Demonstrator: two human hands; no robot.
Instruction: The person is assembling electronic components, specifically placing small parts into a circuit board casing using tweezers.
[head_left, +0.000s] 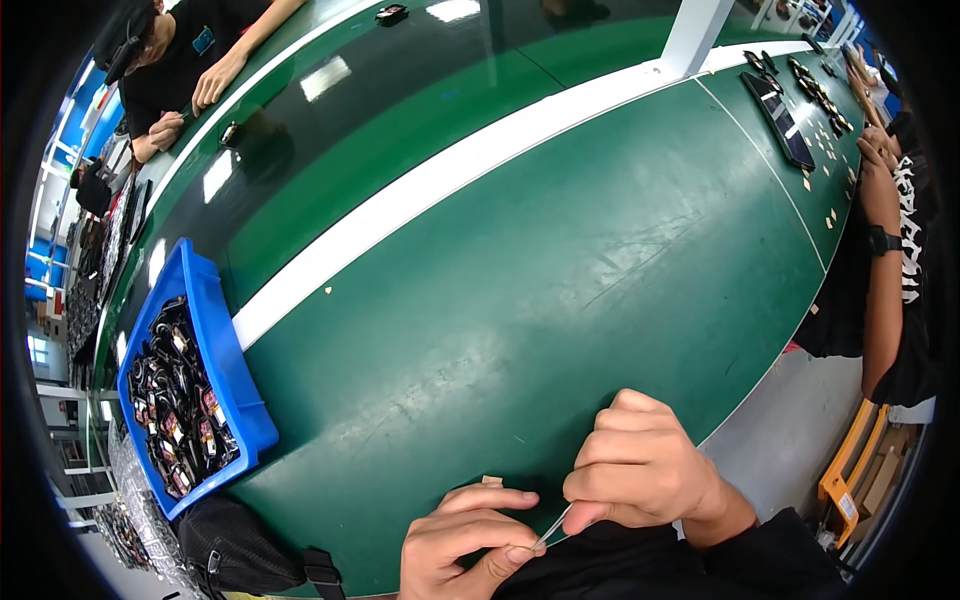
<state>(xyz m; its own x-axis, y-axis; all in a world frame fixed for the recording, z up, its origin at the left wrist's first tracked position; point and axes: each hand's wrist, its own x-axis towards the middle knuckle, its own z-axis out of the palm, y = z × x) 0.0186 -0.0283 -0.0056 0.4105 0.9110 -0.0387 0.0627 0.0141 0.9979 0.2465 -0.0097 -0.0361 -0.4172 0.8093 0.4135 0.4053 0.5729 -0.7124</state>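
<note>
Over the near edge of the green table (480,380), my two hands are close together. My right hand (640,465) is closed round a pair of thin silver tweezers (558,524), whose narrow prongs slant down toward my left thumb. My left hand (465,540) pinches thumb against finger right at the tweezer tips. Whatever lies in that pinch is too small to make out. A small tan piece (492,481) rests on the table just beyond my left fingers.
A blue bin (225,370) full of small black parts with cables stands at the left, a black bag (235,545) beside it. At the right, a co-worker's arm (882,290) is near a black tray (778,120) and scattered tan bits. Another person (165,60) works across the belt.
</note>
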